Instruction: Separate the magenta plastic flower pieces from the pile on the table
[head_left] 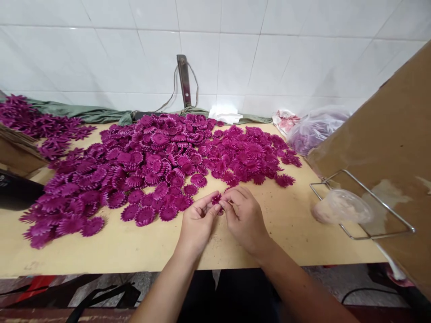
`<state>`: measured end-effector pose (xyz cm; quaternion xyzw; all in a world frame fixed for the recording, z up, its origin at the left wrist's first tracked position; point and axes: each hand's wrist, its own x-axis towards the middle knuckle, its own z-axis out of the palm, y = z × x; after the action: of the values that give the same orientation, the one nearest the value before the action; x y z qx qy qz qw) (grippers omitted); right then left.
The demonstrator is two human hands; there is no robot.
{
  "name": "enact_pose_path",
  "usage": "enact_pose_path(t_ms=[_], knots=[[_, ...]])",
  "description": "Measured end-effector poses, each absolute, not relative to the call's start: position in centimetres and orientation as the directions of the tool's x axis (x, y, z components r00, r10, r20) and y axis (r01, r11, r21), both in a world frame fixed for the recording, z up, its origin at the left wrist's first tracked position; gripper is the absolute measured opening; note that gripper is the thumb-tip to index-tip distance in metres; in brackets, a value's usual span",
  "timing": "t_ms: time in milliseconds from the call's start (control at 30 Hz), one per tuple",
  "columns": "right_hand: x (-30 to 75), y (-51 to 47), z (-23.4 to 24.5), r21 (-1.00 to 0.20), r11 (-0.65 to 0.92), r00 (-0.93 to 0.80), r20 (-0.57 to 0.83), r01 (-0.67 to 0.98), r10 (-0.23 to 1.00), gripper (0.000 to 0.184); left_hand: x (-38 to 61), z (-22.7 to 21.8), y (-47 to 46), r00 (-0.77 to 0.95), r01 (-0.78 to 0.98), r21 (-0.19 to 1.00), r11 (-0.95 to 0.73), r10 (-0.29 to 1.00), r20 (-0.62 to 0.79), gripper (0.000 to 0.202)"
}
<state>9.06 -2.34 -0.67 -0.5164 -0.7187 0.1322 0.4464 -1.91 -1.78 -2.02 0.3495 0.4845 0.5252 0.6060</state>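
Observation:
My left hand (198, 221) and my right hand (245, 216) meet over the front middle of the wooden table (134, 249). Together their fingertips pinch one small purple flower piece (216, 198), mostly hidden by the fingers. Just beyond the hands spreads a large heap of purple flower pieces (134, 170). A second, smaller heap of purple flower pieces (251, 154) lies to its right.
More purple pieces fill a cardboard box (20, 150) at far left. A big cardboard sheet (387, 148) leans at right with a wire frame and plastic bag (343, 206) before it. Plastic bags (313, 128) and a white cloth (225, 114) lie against the tiled wall.

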Motion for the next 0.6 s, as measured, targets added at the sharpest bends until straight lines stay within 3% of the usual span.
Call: enact_pose_path(t_ms=[200, 267, 333, 367, 433, 500, 600], knots=[[9.8, -1.1, 0.2, -0.727, 0.366, -0.019, 0.438, 0.580, 0.899, 0.016, -2.5, -1.4, -2.1, -0.048, -0.238, 0.958, 0.161, 0.983, -0.177, 0.042], [11.8, 0.3, 0.8, -0.726, 0.311, 0.120, 0.475, 0.614, 0.872, 0.018, -3.1, -1.2, -2.3, -0.091, -0.208, 0.971, 0.120, 0.986, -0.142, 0.043], [14.0, 1.6, 1.5, -0.731, 0.163, 0.385, 0.519, 0.663, 0.763, 0.018, -3.8, -1.1, -2.5, -0.139, -0.198, 0.975, 0.096, 0.982, -0.125, 0.044], [14.7, 2.0, 1.9, -0.731, 0.139, 0.416, 0.521, 0.668, 0.745, 0.015, -4.0, -1.1, -2.5, -0.151, -0.205, 0.974, 0.096, 0.980, -0.129, 0.044], [15.0, 2.2, 2.4, -0.756, 0.215, 0.262, 0.456, 0.619, 0.851, 0.010, -4.1, -0.9, -2.4, -0.141, -0.228, 0.967, 0.111, 0.979, -0.146, 0.044], [13.9, 1.5, 2.4, -0.834, 0.243, -0.007, 0.276, 0.495, 0.961, 0.009, -3.8, -0.7, -2.2, -0.095, -0.262, 0.956, 0.130, 0.983, -0.159, 0.042], [11.4, -0.1, 1.7, -0.937, 0.144, -0.263, 0.059, 0.319, 0.963, 0.017, -3.3, -0.5, -1.8, -0.009, -0.321, 0.931, 0.171, 0.983, -0.184, 0.037]])
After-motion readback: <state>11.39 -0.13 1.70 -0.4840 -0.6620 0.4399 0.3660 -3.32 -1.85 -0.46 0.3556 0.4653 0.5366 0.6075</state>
